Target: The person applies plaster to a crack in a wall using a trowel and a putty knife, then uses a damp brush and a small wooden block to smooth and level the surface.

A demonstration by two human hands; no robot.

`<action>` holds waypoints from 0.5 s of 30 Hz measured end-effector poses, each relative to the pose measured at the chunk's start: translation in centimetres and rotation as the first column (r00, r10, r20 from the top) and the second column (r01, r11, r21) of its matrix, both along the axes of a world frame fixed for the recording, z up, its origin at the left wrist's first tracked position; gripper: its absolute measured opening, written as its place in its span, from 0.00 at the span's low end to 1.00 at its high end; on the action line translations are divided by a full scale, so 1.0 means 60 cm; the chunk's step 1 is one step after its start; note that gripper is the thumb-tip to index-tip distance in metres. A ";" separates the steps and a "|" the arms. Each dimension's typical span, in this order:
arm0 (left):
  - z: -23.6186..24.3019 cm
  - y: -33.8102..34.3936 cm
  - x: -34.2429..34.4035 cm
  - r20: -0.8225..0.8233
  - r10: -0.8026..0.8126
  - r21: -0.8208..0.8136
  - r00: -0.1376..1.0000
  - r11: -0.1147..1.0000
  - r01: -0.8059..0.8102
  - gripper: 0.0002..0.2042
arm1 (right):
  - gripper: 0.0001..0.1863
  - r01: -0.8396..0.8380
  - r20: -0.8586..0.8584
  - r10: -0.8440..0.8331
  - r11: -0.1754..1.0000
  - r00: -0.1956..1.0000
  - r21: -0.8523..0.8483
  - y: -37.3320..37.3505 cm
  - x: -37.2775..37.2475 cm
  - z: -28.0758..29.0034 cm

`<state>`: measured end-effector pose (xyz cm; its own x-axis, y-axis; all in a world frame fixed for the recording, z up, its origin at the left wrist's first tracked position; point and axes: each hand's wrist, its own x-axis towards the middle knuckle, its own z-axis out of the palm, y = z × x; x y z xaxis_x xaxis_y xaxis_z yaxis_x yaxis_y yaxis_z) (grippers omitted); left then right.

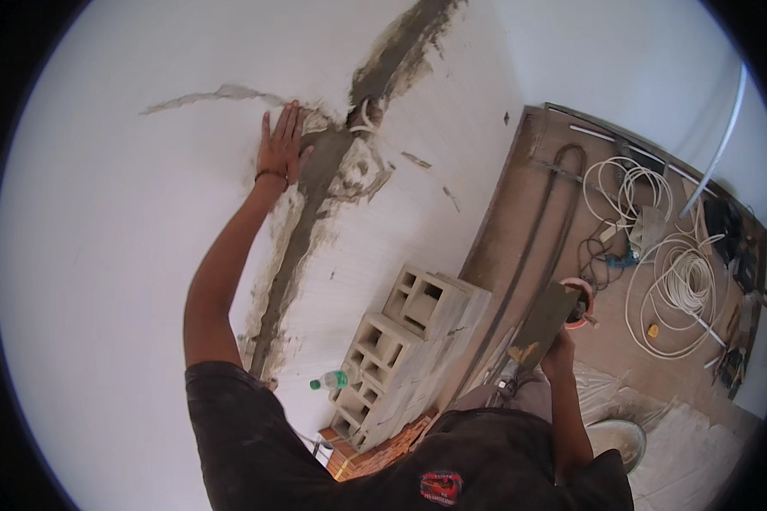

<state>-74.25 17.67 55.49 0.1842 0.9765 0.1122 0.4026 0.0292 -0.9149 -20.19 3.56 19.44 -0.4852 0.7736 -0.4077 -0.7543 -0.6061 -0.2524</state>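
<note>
My left hand lies flat on the white wall, fingers stretched out. Its palm is beside a long channel filled with grey mortar, close to where a short white cable sticks out. Low on the right, my right hand grips a flat rectangular plastering float; the grip itself is partly hidden. A lighter smear marks the float's near end. Just beyond the float is a pinkish bucket, partly covered by it, with a short wooden handle at its rim.
Hollow blocks are stacked on red bricks along the wall, with a green-capped plastic bottle on top. Coiled white cables, a blue power tool and a long bent dark pipe lie on the floor. A round basin stands near plastic sheeting.
</note>
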 end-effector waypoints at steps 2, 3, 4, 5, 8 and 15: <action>-0.065 0.007 0.001 -0.068 0.118 0.039 0.991 0.993 -0.116 0.37 | 0.20 -0.008 0.014 0.009 0.999 1.000 -0.031 -0.007 0.015 -0.002; -0.114 0.016 0.025 -0.103 0.184 -0.157 0.978 0.967 -0.199 0.37 | 0.20 0.024 0.019 -0.023 0.999 1.000 -0.023 -0.004 0.025 -0.009; -0.165 0.010 0.045 -0.157 0.241 -0.343 0.958 0.896 -0.282 0.36 | 0.20 0.052 0.022 -0.051 0.999 0.998 -0.015 0.000 0.035 -0.018; -0.189 -0.005 0.037 -0.077 0.180 -0.495 0.981 0.847 -0.194 0.35 | 0.20 0.077 0.013 -0.077 0.997 0.997 -0.001 0.006 0.041 -0.021; -0.187 -0.069 -0.103 -0.226 0.019 -0.371 0.974 0.923 -0.104 0.36 | 0.19 0.070 -0.075 -0.072 0.997 0.995 -0.027 -0.009 0.011 0.021; -0.223 -0.040 -0.032 -0.155 0.100 -0.602 0.983 0.780 -0.174 0.39 | 0.20 0.146 0.011 -0.147 0.989 0.989 0.037 0.023 0.055 -0.022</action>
<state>-76.16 15.28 42.11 0.0178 0.8490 -0.5281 0.3353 -0.5026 -0.7968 -16.91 4.95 18.14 -0.3602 0.8502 -0.3839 -0.8306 -0.4796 -0.2828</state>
